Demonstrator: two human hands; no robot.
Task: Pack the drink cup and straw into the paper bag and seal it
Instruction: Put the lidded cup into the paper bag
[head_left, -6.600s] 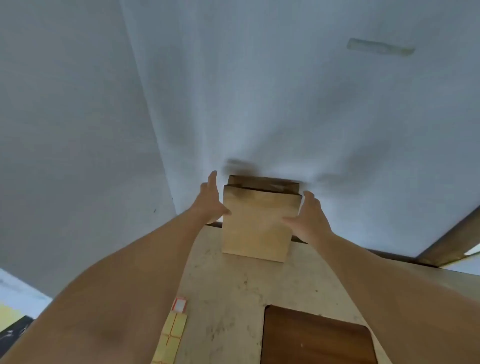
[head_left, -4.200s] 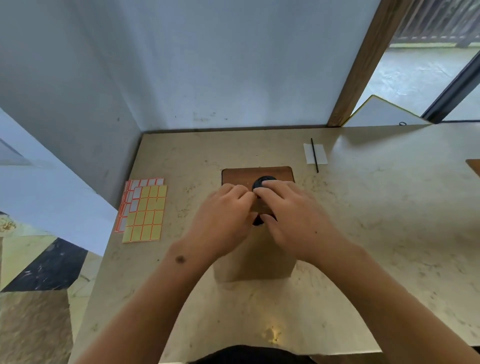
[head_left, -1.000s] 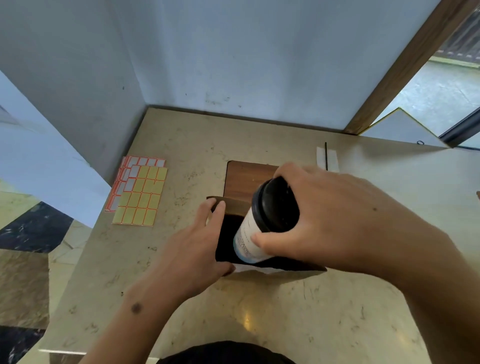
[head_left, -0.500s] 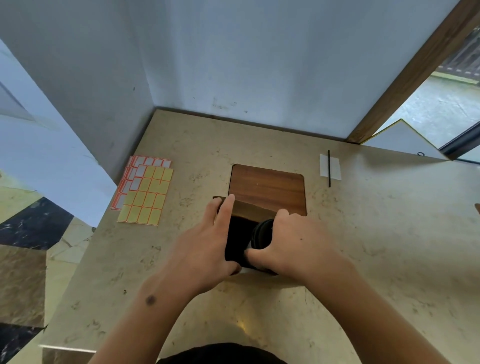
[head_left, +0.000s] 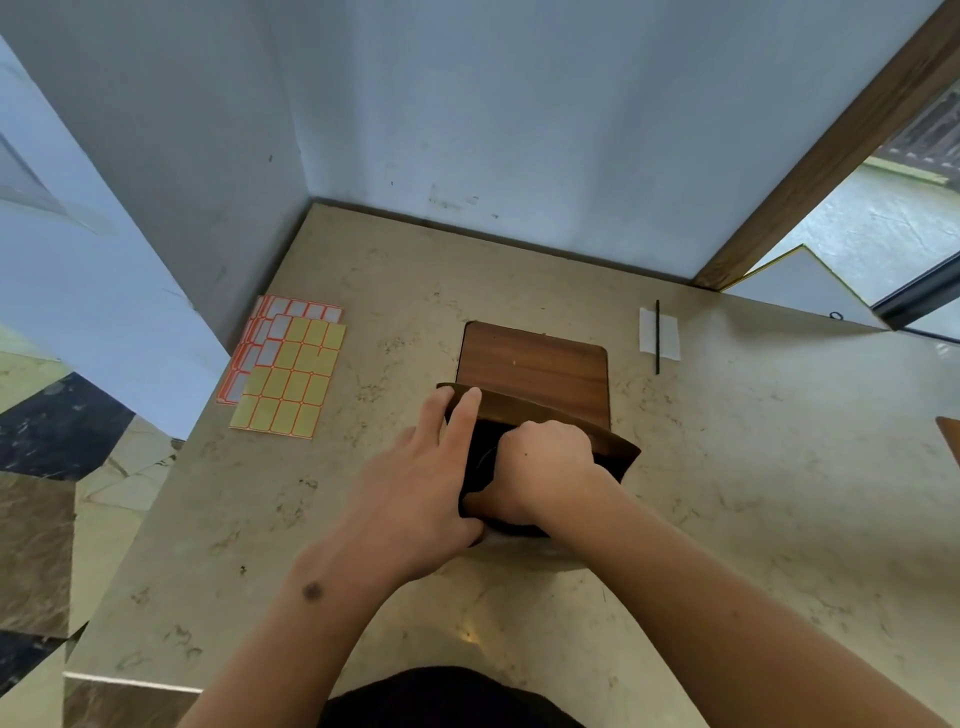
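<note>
A brown paper bag (head_left: 615, 451) stands open on the marble table in front of me. My left hand (head_left: 421, 488) grips its left rim, with two fingers laid over the top edge. My right hand (head_left: 540, 467) is sunk into the bag's mouth, closed over the black-lidded drink cup (head_left: 487, 460), of which only a dark sliver shows. A thin black straw (head_left: 657, 338) lies on a white napkin (head_left: 667, 340) at the back right, away from both hands.
A wooden board (head_left: 535, 364) lies flat just behind the bag. Sheets of yellow and white stickers (head_left: 288, 371) sit at the left near the wall. Walls close the back and left; the table's front edge is near my body.
My right hand has lowered the cup from above the bag down into it, so the cup is nearly hidden. My left hand has kept hold of the bag's left rim.
</note>
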